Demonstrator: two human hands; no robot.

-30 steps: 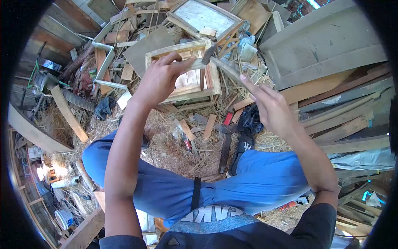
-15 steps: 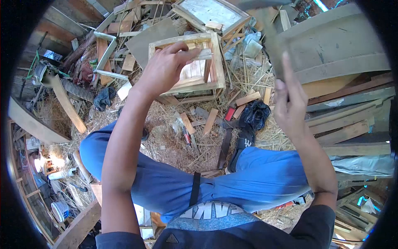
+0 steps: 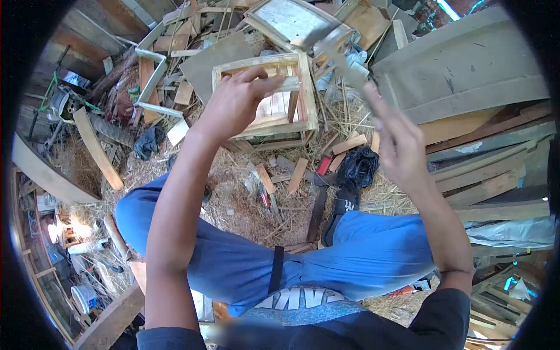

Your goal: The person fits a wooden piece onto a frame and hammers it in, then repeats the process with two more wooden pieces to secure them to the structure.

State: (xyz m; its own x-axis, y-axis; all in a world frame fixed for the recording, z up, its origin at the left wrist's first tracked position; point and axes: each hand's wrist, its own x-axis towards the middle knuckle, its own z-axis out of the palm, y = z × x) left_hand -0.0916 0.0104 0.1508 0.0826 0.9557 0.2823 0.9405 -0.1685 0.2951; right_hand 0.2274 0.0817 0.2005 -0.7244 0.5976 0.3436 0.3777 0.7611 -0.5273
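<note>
My right hand is wrapped round the handle of a hammer, which is tilted and blurred by motion. The hammer's head is up and left of the hand, above the right corner of a wooden frame box. Over the box's upper side is my left hand, its fingers bent round a short pale wood strip. The strip lies across the box's opening near its right side. Slats show inside the box.
Between my legs lie a red-handled tool, small wood offcuts and straw. A black plastic bag is by my foot. Long boards are stacked at right; a curved plank leans at left.
The hammer has swung down and left toward the box, with my right hand moving slightly left and lower. My left hand stays on the strip.
</note>
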